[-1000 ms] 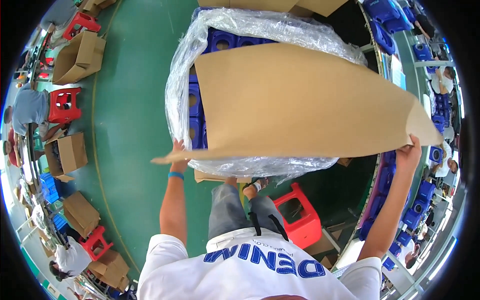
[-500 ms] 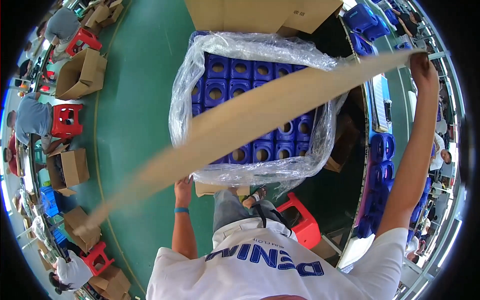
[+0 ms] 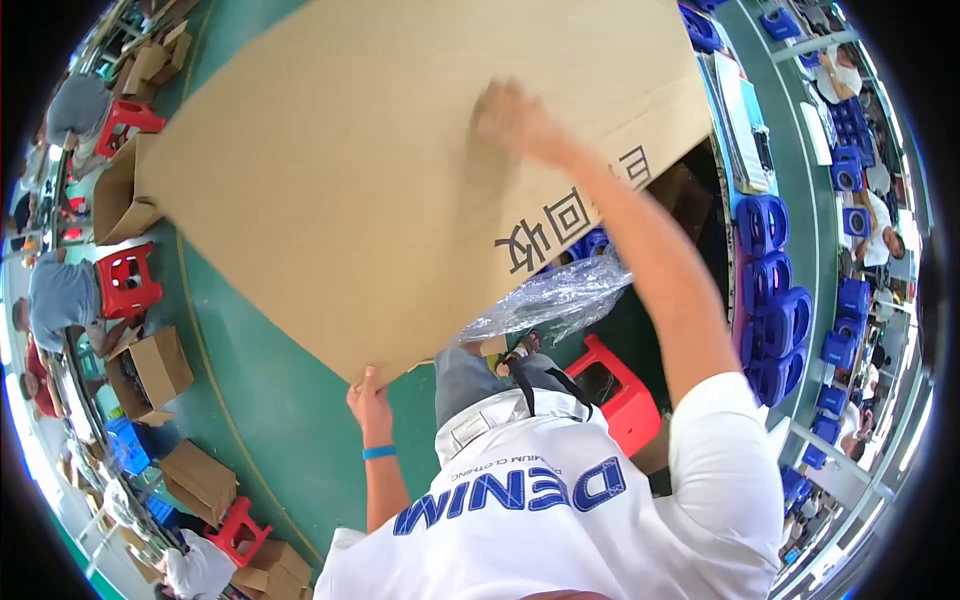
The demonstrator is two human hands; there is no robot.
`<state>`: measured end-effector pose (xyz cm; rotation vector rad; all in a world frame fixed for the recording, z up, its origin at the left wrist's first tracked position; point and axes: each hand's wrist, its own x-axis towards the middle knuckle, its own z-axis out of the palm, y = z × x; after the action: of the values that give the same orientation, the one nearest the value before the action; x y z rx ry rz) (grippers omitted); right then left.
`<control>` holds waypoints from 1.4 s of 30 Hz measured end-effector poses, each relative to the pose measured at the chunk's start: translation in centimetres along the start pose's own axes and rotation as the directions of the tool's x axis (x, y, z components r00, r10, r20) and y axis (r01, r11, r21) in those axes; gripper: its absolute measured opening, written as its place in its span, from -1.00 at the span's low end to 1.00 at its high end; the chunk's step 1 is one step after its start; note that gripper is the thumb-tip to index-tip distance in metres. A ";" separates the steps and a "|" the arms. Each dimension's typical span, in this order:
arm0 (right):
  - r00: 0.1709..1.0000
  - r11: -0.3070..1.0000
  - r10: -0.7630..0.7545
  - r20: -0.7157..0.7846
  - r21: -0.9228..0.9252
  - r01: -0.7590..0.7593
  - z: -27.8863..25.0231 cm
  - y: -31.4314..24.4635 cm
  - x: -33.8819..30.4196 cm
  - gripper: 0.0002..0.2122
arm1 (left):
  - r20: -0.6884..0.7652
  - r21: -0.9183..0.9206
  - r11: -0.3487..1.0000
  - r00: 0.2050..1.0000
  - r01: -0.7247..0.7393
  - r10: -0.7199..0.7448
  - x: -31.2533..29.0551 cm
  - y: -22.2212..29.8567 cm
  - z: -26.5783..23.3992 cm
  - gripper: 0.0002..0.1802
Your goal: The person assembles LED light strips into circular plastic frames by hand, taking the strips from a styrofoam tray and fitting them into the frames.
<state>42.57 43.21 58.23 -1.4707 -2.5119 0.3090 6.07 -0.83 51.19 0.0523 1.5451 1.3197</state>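
Observation:
A large flat brown cardboard sheet [image 3: 340, 180] with dark print along one side spreads before me at a slant. My left hand [image 3: 371, 408], a blue band on its wrist, pinches the sheet's near corner, thumb on top. Over the sheet's upper middle is my right hand [image 3: 518, 122], its fingers smeared by motion; whether they touch the board I cannot tell. Beneath the sheet, clear plastic wrap [image 3: 560, 300] sticks out at the near right, with a few blue plastic parts [image 3: 590, 243] showing beside it. The rest of that wrapped load is hidden.
A red stool [image 3: 625, 400] stands by my right leg. Along the right, a bench carries several blue plastic housings [image 3: 770, 285] and a pale stack [image 3: 738, 120]. Across the green floor [image 3: 250, 400] to the left are open cartons [image 3: 150, 370], red stools and seated people.
The sheet has turned from nearly edge-on to flat-facing and now covers most of the wrapped blue parts. My right hand has left its far right end and moved left over its face.

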 end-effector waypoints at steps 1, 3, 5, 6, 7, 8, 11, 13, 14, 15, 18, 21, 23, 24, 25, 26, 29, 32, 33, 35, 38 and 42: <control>0.981 0.999 -0.036 0.192 0.040 0.029 1.5 -4.3 -3.8 -0.16 | -0.074 0.003 1.000 0.997 -0.021 0.021 -0.8 1.0 -1.8 -0.67; 0.977 0.991 -0.134 0.165 0.023 0.132 4.4 -4.7 -11.5 -0.12 | -0.105 0.010 0.999 0.994 -0.038 0.038 -0.4 3.7 -1.5 -0.70; 0.938 0.988 -0.152 0.313 0.061 0.140 4.8 -6.2 -17.2 -0.07 | -0.223 -0.036 0.999 0.974 -0.034 0.025 0.1 6.6 -1.4 -0.79; 0.893 0.988 -0.155 0.423 0.078 0.134 4.1 -7.3 -19.1 -0.06 | -0.234 -0.035 0.998 0.972 -0.043 0.033 0.2 7.1 -1.8 -0.79; 0.844 0.976 -0.207 0.494 0.168 0.141 3.7 -8.6 -20.8 -0.05 | -0.255 -0.110 0.994 0.967 -0.007 -0.022 -0.2 7.4 -2.8 -0.80; 0.796 0.959 -0.253 0.550 0.248 0.133 3.0 -9.7 -22.3 -0.04 | -0.258 -0.182 0.983 0.963 0.026 -0.073 -0.2 7.9 -3.4 -0.81; 0.698 0.915 -0.345 0.627 0.389 0.103 -2.5 -13.6 -24.8 0.01 | -0.239 -0.185 0.981 0.966 0.057 -0.102 -1.2 10.7 -4.3 -0.80; 0.701 0.863 -0.409 0.584 0.497 0.090 -5.0 -15.0 -26.7 -0.09 | -0.224 -0.198 0.978 0.969 0.058 -0.102 -0.5 12.6 -5.5 -0.79; 0.711 0.863 -0.402 0.578 0.499 0.082 -5.6 -15.6 -27.5 -0.09 | -0.201 -0.214 0.975 0.973 0.064 -0.108 -0.4 13.5 -4.9 -0.79; 0.719 0.901 -0.320 0.617 0.433 0.028 -6.0 -16.2 -28.3 -0.19 | -0.191 -0.199 0.978 0.976 0.067 -0.106 -0.4 14.0 -4.2 -0.79; 0.791 0.959 -0.132 0.597 0.279 -0.051 -6.2 -16.7 -31.1 -0.45 | -0.198 -0.105 0.994 0.980 0.009 -0.030 -0.3 16.0 -0.2 -0.84; 0.838 0.991 -0.007 0.546 0.115 -0.067 -7.2 -16.3 -33.3 -0.57 | -0.005 0.090 0.970 0.974 -0.227 0.229 -1.4 19.1 3.9 -0.79; 0.847 0.971 0.084 0.525 0.149 -0.189 -9.6 -14.2 -33.7 -0.62 | 0.292 0.172 0.802 0.807 -0.572 0.513 -2.3 21.8 5.9 -0.71; 0.843 0.938 0.165 0.512 0.181 -0.294 -11.6 -13.3 -33.1 -0.66 | 0.304 0.179 0.804 0.809 -0.568 0.503 -2.7 23.0 7.4 -0.71; 0.879 0.928 0.243 0.410 0.164 -0.333 -13.2 -12.2 -32.7 -0.67 | 0.201 0.145 0.740 0.751 -0.657 0.629 -2.9 24.0 9.2 -0.70; 0.898 0.917 0.313 0.309 0.150 -0.370 -14.7 -10.8 -32.5 -0.69 | 0.083 0.127 0.665 0.676 -0.736 0.733 -2.6 23.8 10.7 -0.68; 0.850 0.875 0.483 0.209 -0.093 -0.474 -20.8 -5.1 -30.6 -0.83 | 0.247 0.469 0.474 0.626 -0.745 0.740 3.5 18.3 8.3 -0.65; 0.755 0.762 0.648 -0.104 0.065 -0.645 -24.4 0.2 -29.6 -0.70 | 0.598 0.221 0.759 0.700 -0.613 0.391 14.4 4.0 0.2 -0.74; 0.705 0.736 0.676 -0.215 0.137 -0.663 -26.2 1.8 -31.9 -0.69 | 0.475 0.671 0.540 0.854 -0.508 0.213 11.3 -1.8 5.1 -0.71; 0.672 0.754 0.655 -0.346 0.244 -0.610 -28.6 4.4 -34.2 -0.67 | 0.499 0.787 0.348 0.857 -0.510 0.127 8.3 -11.4 -0.2 -0.77; 0.705 0.830 0.554 -0.442 0.225 -0.511 -30.5 6.3 -37.3 -0.64 | 0.083 0.847 0.529 0.969 0.055 -0.233 -0.8 -21.2 -10.7 -0.77; 0.614 0.750 0.644 -0.457 0.534 -0.389 -32.7 6.7 -43.3 -0.65 | 0.015 0.883 0.450 0.949 0.135 -0.315 -14.2 -31.3 -25.3 -0.75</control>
<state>78.22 10.93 84.23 -1.7464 -1.3564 0.3165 11.82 -39.17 33.31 0.5847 1.8426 0.1587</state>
